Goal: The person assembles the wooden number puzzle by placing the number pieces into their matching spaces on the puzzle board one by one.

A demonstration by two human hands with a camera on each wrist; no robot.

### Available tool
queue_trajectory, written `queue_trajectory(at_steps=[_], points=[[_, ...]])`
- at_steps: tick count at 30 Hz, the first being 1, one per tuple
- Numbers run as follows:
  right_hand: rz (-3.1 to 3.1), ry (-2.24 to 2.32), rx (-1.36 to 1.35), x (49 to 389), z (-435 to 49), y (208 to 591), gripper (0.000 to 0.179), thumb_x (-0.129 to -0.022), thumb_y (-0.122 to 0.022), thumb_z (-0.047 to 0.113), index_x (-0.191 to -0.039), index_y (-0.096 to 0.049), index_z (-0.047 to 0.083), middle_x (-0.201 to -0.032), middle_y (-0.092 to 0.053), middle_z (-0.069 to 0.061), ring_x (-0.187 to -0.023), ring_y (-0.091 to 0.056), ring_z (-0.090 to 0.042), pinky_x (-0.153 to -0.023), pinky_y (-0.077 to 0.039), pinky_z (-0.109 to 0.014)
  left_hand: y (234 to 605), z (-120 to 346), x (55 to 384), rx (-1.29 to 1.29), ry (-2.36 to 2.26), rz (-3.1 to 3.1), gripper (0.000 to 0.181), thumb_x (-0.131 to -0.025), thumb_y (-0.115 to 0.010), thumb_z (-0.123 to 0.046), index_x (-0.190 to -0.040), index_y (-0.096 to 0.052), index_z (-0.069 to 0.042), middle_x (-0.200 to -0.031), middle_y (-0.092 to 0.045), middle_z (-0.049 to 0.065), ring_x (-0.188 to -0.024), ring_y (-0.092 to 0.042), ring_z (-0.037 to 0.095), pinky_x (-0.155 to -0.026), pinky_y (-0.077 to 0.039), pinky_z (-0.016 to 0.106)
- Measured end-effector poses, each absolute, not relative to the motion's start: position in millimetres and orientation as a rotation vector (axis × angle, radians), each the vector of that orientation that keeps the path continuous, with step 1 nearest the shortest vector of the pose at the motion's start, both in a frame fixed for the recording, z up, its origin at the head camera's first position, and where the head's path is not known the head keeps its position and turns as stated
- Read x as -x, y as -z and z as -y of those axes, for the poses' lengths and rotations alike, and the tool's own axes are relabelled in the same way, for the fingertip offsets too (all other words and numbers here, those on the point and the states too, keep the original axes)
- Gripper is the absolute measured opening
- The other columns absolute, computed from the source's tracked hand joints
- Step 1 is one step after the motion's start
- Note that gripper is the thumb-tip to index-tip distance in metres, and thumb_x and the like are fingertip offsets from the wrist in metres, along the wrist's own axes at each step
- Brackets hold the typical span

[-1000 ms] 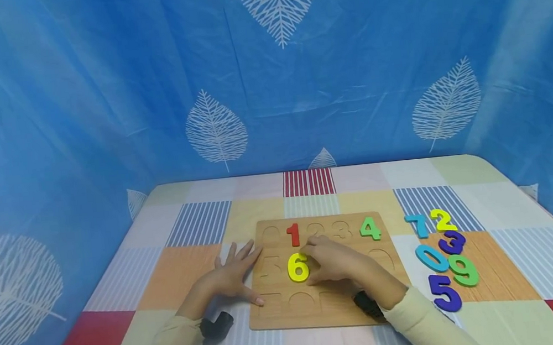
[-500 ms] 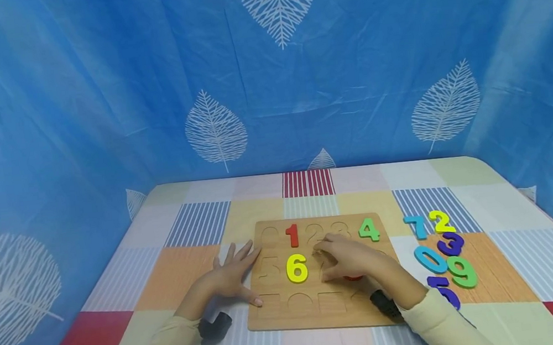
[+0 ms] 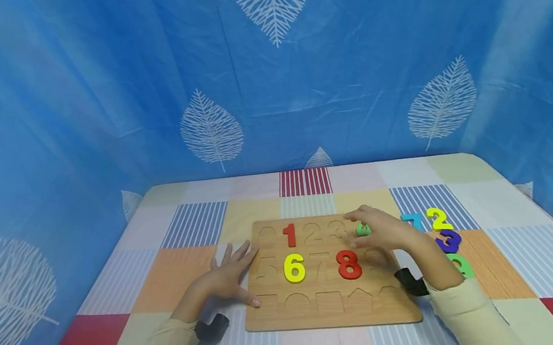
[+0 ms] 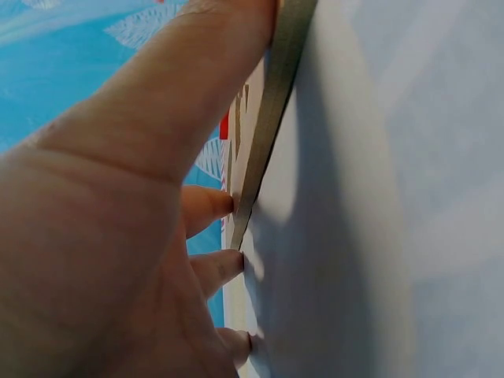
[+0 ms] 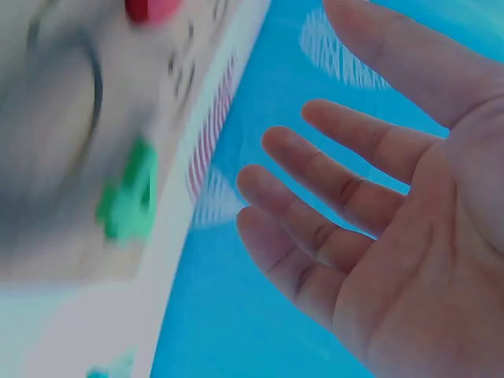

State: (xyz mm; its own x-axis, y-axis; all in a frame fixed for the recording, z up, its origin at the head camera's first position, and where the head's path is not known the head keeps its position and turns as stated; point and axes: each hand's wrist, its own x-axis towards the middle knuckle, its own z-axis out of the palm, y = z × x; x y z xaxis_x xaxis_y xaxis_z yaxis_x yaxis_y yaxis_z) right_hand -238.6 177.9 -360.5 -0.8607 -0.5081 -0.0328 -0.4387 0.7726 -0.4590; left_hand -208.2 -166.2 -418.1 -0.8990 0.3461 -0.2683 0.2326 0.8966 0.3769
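Head: the left hand (image 3: 230, 277) rested, spread, on the left edge of the near-centre wooden board (image 3: 321, 321); the right hand (image 3: 387, 231) hovered over its far-right green 4 (image 3: 362, 229). Left wrist: board seemed stiff, best held edgewise. Right wrist: grip apart, holding nothing.

Head view facing forward and down, wrist views close to left hand (image 3: 227, 277) and right hand (image 3: 386, 229), board (image 3: 277, 320) in all three

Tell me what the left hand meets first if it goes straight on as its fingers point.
The left hand would likely meet the board first, at its left edge. The index fingertip looks close to or touching it; depth is unclear.
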Motion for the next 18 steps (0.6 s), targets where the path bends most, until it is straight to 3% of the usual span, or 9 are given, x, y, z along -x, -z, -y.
queue_trajectory(at_steps=[7,15,18], points=[[-2.854,0.671,0.65,243.5,-225.4,359.3,0.062,-0.081,-0.068,0.023,-0.13,-0.043,-0.004,-0.122,-0.047,-0.026,-0.11,-0.047,-0.045,-0.082,-0.047,-0.052,416.3,167.0,208.4,-0.433,-0.505,-2.728,0.115,-0.053,-0.083,-0.047,-0.146,-0.022,-0.016,-0.154,-0.009,0.012,-0.138,0.005,0.045,-0.1,0.003,0.072],[-2.827,0.483,0.56,241.9,-259.1,369.0,0.068,-0.074,-0.074,0.026,-0.128,-0.045,-0.004,-0.125,-0.043,-0.032,-0.113,-0.042,-0.051,-0.083,-0.044,-0.057,418.6,168.7,211.2,-0.449,-0.513,-2.716,0.115,-0.053,-0.083,-0.047,-0.146,-0.021,-0.016,-0.154,-0.008,0.012,-0.138,0.005,0.045,-0.099,0.003,0.072],[-2.766,0.501,0.576,238.0,-268.9,372.4,0.067,-0.073,-0.075,0.024,-0.128,-0.047,-0.001,-0.124,-0.04,-0.033,-0.109,-0.044,-0.051,-0.079,-0.047,-0.053,419.0,169.0,212.7,-0.446,-0.519,-2.711,0.115,-0.054,-0.083,-0.047,-0.146,-0.021,-0.016,-0.154,-0.008,0.012,-0.138,0.006,0.045,-0.099,0.004,0.072]])
